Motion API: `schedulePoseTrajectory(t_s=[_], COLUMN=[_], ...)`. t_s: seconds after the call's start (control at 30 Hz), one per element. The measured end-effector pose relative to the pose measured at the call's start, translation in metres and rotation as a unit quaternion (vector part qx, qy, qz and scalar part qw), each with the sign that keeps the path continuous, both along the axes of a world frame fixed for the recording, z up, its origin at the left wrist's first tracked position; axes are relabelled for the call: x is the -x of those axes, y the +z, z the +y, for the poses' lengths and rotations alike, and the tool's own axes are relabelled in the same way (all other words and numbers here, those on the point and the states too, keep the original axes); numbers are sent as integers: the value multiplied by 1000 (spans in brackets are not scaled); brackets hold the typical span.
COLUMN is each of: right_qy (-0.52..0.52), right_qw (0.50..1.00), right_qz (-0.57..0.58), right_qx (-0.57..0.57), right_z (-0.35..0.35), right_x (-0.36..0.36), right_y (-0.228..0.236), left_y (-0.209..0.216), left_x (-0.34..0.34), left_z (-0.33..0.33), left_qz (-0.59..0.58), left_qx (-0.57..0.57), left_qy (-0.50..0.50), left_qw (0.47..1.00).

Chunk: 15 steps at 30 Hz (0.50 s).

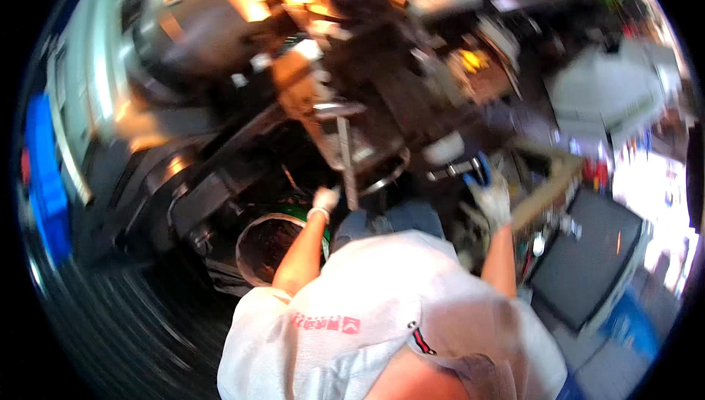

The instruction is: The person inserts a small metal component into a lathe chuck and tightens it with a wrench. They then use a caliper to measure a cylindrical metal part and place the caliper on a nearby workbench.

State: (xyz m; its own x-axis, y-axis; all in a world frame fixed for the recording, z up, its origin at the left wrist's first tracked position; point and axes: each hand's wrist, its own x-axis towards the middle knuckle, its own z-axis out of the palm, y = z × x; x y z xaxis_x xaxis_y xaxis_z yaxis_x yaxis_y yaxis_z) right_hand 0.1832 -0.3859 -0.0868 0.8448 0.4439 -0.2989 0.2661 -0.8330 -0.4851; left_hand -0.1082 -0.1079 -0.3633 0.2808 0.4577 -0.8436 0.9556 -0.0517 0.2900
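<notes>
And there it was, the blue-and-metal tool (479,171), out to the right in front of the machine (400,103), up at the fingers of the gloved right hand (492,196)! Those fingers looked curled closed around its blue part, its metal end pointing left. The left hand (323,200) was low by the foot of an upright metal bar (346,161), seemingly half curled; blur hid whether it had hold of anything.

The step in hand, by my reckoning, was handling that tool, either picking up or putting down; which, I couldn't tell. The next move seemed to call for a steady right grip and a clear path past the machine front.

And what a crowd around it! The wooden-framed tray (551,198) sat close beside the right hand, hemming it in, while the bar stood between both hands. Below the left hand, a round tub (253,249); further out, a big metal cylinder (194,33) upper left and a dark-topped cabinet (587,260) off right.
</notes>
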Motion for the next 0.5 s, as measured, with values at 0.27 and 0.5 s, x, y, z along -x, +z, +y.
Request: schedulePoseTrajectory(t_s=[0.27,0.5], right_qy=[-51,-80], right_qw=[981,919], right_qz=[-132,-218], right_qx=[-131,-320], right_z=[-25,-74], right_x=[25,36], right_y=[15,-15], left_y=[98,165], left_x=[0,16], left_z=[26,21], left_qz=[-178,-340], left_qx=[-68,-52], left_qy=[87,308], left_qw=[978,887])
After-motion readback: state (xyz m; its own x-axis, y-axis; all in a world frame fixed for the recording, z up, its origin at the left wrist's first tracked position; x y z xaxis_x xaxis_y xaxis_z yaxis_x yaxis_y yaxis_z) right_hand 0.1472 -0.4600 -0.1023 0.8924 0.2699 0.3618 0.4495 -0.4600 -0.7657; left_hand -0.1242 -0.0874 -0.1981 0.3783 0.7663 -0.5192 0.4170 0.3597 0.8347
